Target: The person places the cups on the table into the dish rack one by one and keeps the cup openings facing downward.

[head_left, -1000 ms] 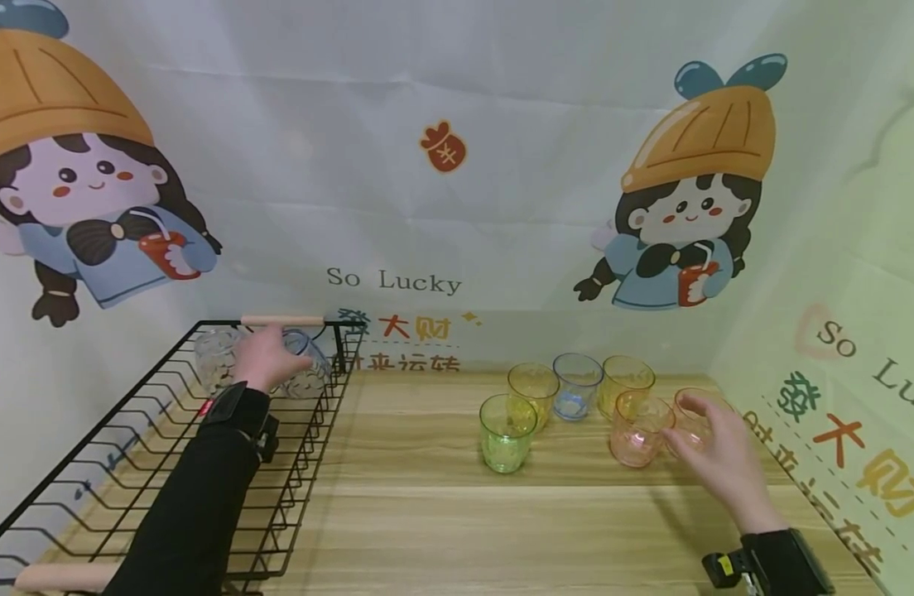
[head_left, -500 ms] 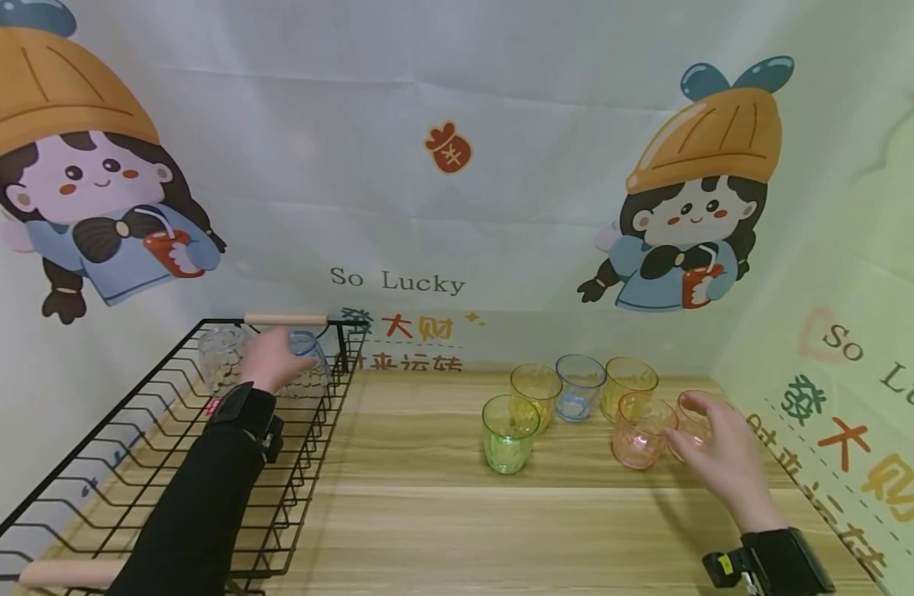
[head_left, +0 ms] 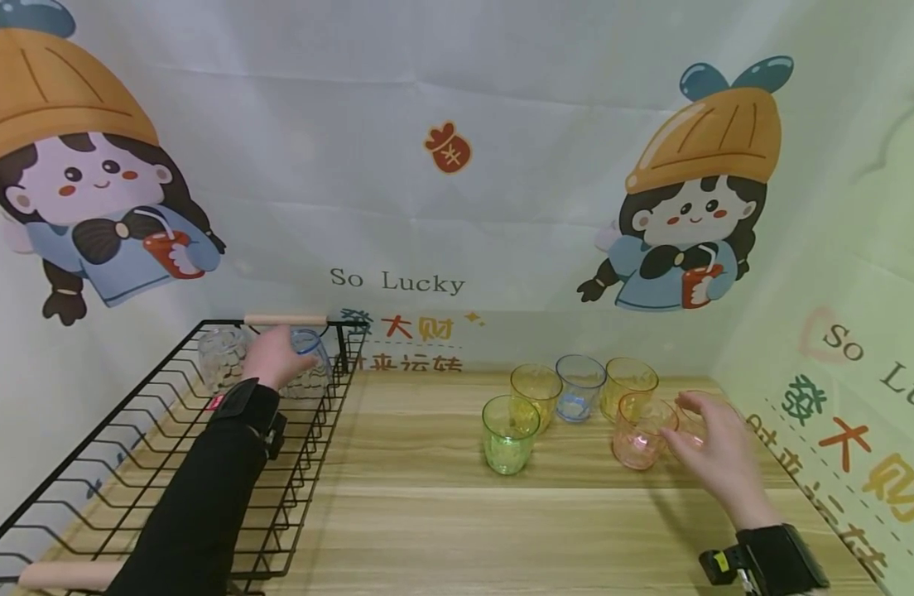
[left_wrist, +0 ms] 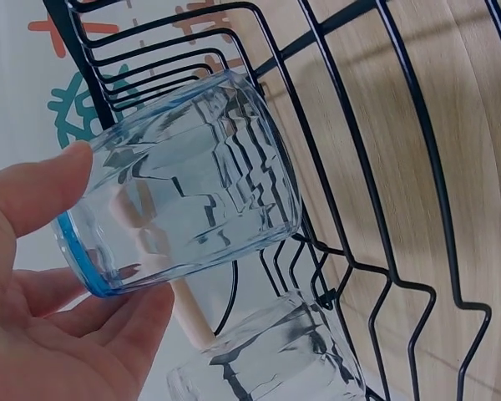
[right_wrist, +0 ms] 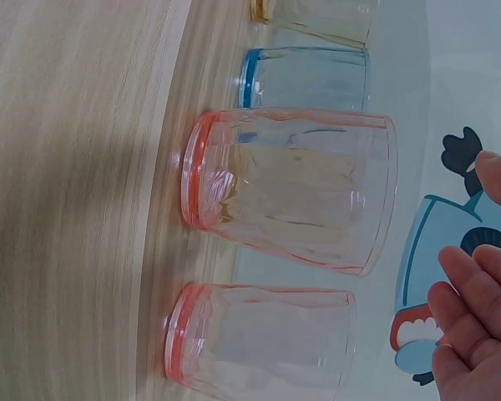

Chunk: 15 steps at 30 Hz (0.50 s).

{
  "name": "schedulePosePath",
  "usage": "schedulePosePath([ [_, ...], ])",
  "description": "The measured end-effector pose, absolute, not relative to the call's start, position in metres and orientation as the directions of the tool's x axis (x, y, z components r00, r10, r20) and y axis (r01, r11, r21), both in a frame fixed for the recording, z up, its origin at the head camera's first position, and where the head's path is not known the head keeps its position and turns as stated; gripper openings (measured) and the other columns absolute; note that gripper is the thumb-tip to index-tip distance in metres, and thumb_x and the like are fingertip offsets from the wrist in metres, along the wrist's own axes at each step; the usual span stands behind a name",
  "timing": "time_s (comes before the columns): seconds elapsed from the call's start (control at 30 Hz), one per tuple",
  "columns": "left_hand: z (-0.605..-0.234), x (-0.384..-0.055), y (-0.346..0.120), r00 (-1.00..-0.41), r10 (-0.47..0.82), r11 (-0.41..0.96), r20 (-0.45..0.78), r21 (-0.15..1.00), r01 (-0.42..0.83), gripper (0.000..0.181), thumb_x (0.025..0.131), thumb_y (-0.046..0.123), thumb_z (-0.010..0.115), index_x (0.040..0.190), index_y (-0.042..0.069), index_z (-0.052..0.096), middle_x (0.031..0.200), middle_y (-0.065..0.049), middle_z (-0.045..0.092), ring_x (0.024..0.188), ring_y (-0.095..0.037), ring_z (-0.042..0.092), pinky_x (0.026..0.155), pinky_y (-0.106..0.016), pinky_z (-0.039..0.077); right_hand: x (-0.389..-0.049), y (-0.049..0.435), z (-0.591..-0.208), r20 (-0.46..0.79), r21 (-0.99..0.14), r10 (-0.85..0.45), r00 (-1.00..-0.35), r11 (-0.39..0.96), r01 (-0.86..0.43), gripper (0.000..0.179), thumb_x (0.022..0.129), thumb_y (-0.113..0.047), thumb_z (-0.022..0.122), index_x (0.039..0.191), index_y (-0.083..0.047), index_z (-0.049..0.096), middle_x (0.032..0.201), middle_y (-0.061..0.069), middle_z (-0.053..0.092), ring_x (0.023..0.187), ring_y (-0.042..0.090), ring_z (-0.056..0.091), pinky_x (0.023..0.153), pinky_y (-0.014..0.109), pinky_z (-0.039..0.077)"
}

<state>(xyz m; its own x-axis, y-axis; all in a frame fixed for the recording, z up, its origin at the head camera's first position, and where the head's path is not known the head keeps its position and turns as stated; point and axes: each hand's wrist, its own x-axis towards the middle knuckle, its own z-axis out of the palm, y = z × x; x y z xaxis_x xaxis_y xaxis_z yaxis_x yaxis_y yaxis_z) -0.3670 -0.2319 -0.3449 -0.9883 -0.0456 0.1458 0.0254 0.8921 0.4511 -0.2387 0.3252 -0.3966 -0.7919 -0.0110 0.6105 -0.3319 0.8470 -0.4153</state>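
My left hand (head_left: 276,356) pinches a blue-tinted drinking glass (left_wrist: 188,188) near its thick blue base, thumb on one side and fingers on the other. That glass is upside down at the far end of the black wire rack (left_wrist: 426,142). Beside it in the rack stands a clear glass (head_left: 218,364). On the right, my right hand (head_left: 721,455) hovers by two pink glasses, its fingers spread and loosely bent, apart from both. The nearer pink glass (right_wrist: 288,188) stands upright on the table; the other pink glass (right_wrist: 267,338) is partly hidden by the hand in the head view.
Left of the pink glasses, a green glass (head_left: 509,447), two yellow glasses, one the right yellow glass (head_left: 628,381), and a blue glass (head_left: 579,397) stand upright on the wooden table (head_left: 442,530). The rack has wooden handles (head_left: 69,573). Printed cloth hangs behind.
The hands have stayed nearly in place; the right hand's fingertips have shifted very slightly left. The head view has shifted a little. The glasses stand as before.
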Motion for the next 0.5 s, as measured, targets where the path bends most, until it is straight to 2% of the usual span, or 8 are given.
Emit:
schedulePosePath([
  [0.5, -0.3478, -0.3713, -0.2261, -0.982, -0.069, 0.896, 0.179, 0.443, 0.018, 0.069, 0.092, 0.024, 0.06, 0.145, -0.006, 0.027, 0.128, -0.035, 0.047, 0.113, -0.051, 0.048, 0.094, -0.057, 0.044, -0.2424, 0.32, -0.3957, 0.62, -0.416, -0.009, -0.784, 0.844, -0.339, 0.048, 0.076, -0.005, 0.075, 0.117, 0.008, 0.055, 0.112, 0.03, 0.06, 0.107, 0.044, 0.049, 0.091, 0.056, 0.037],
])
